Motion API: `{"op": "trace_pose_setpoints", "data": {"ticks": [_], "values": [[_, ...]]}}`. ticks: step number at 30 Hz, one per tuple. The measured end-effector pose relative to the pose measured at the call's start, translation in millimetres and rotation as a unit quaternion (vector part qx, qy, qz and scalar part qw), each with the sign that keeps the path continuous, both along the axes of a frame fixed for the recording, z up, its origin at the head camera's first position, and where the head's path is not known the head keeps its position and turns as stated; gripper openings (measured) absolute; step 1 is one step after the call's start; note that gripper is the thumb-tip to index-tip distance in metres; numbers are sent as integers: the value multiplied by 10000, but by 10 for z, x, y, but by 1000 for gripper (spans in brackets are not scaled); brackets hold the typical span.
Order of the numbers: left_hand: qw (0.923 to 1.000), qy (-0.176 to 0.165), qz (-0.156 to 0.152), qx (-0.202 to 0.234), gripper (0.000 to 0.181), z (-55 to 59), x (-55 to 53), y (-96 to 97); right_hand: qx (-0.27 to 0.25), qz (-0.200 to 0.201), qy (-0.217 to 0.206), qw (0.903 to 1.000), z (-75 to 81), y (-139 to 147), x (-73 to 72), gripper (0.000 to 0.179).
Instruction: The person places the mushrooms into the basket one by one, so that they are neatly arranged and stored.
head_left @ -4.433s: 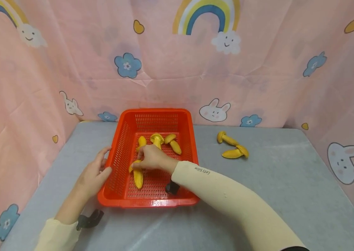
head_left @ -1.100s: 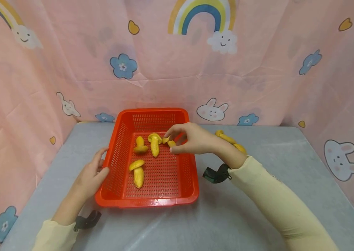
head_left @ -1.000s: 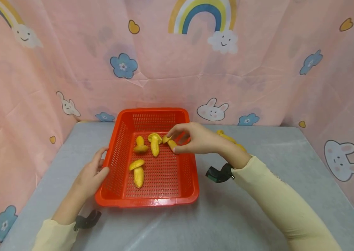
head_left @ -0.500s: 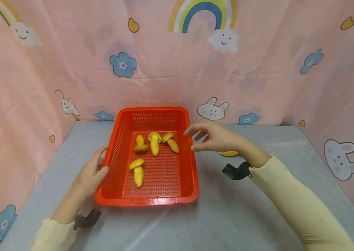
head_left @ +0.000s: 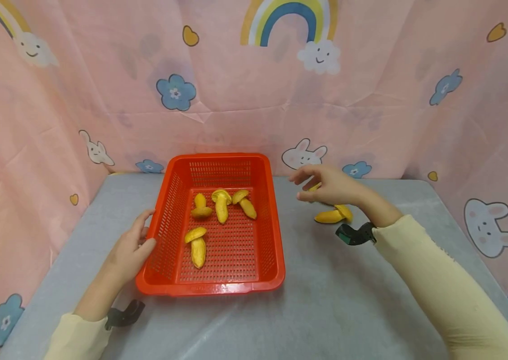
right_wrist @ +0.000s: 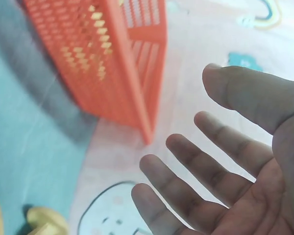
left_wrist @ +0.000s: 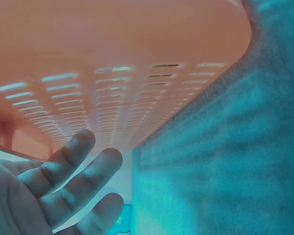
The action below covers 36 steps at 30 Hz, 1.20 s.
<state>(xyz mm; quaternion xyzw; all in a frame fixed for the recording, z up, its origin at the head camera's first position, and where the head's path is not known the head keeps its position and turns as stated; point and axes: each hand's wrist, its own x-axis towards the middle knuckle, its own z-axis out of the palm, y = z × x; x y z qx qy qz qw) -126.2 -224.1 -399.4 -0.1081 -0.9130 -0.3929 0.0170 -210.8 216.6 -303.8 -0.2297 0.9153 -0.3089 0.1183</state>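
My left hand (head_left: 125,255) rests by the left side of a red plastic basket (head_left: 211,289), index finger and thumb at its rim. In the left wrist view the fingers (left_wrist: 88,178) lie loosely outside the slotted wall. Inside the basket are several yellow mushrooms, among them one at the front (head_left: 198,250) and one at the right (head_left: 246,204). My right hand (head_left: 337,190) holds nothing and hovers above the table right of the basket, fingers spread. Below it lies a yellow mushroom (head_left: 334,215); another (head_left: 314,188) behind it is mostly hidden by the hand.
The basket stands on a grey tabletop (head_left: 326,295). A pink curtain (head_left: 236,120) printed with rainbows and rabbits closes off the back and sides. A small black camera mount (head_left: 125,314) sits at the left wrist, another (head_left: 355,233) at the right.
My right hand has left the mushroom at the basket's right side, which now lies on the basket floor. The hand has moved right, over the table mushrooms. The left hand stays put.
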Motion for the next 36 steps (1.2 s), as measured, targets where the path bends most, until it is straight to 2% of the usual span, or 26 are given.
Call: {"op": "trace_pose_setpoints", "data": {"ticks": [9,18,27,32,36], "values": [[10000,26,-6,-30,59,-4,-3,-3,82,-403,-8,9992,-221,240,-218,39],[10000,89,-18,-3,59,-26,-10,-5,-13,-770,145,9969,-495,423,-377,33],[10000,27,-10,-18,58,-19,-15,-10,181,-1398,-220,9898,-740,540,-485,32],[10000,2,-23,-5,58,-22,-16,-12,264,-1670,-476,9845,-835,573,-507,33],[10000,-17,-30,4,59,-21,-17,-13,274,-1805,-498,9819,-890,596,-514,32]]}}
